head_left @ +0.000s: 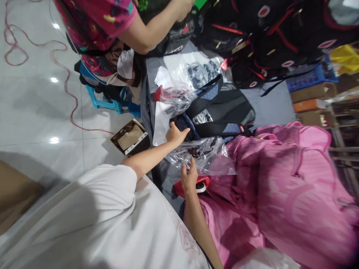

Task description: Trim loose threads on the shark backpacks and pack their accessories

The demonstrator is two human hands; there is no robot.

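Observation:
A black and dark-blue backpack (232, 106) lies on the grey-covered table, its padded back and shoulder straps facing up. My left hand (176, 134) grips the dark-blue end of it, thumb stretched out and fingers curled over the edge. A clear plastic bag (215, 155) with black print is spread beside the backpack. My right hand (190, 177) is at the near edge of this bag, fingers apart and holding nothing; whether it touches the plastic I cannot tell. Under its wrist is a red object (206, 182) with a white round part.
Pink backpacks (291, 186) are heaped on the right. Black backpacks with red trim (269, 45) fill the far side. Another person's arm (151, 33) works at the upper left. A red and clear plastic packet (176, 95) lies past the backpack; an open carton (130, 138) stands on the floor.

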